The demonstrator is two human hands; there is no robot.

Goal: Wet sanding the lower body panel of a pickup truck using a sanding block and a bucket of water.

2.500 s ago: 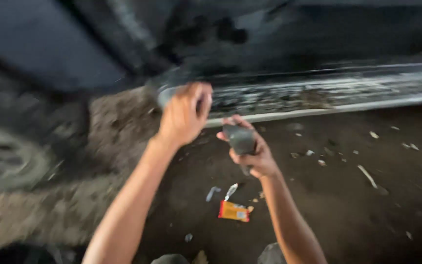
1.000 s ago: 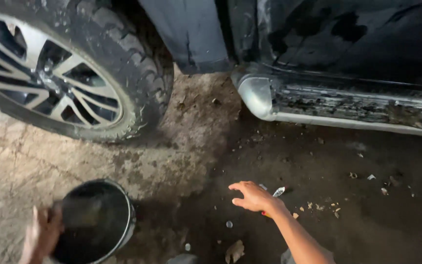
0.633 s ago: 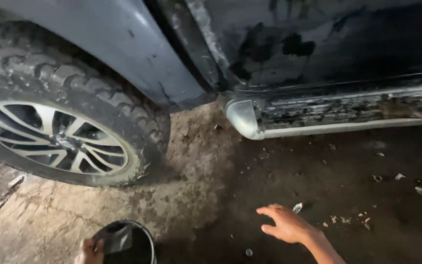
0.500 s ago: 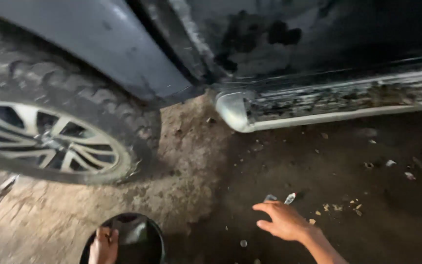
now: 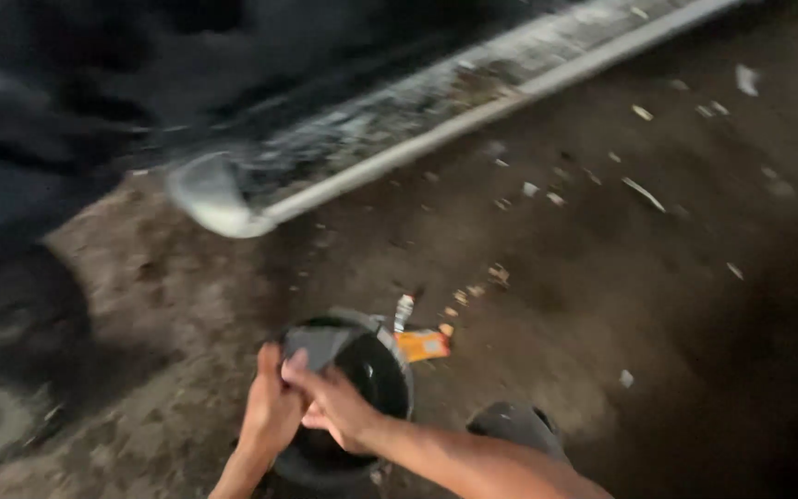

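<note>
A black bucket stands on the dirty ground in front of me. Both hands meet over its near rim, gripping a grey cloth or sponge. My left hand holds it from the left and my right hand from the right, fingers closed around it. The view is blurred, so the cloth's exact shape is unclear.
A dark vehicle's body and its muddy silver side step run across the top. A tyre shows at the left edge. An orange wrapper and scattered litter lie on the ground. My knee is at the bottom.
The view has swung right, away from the wheel. My right hand has come from the ground to the bucket and now joins the left hand on the cloth.
</note>
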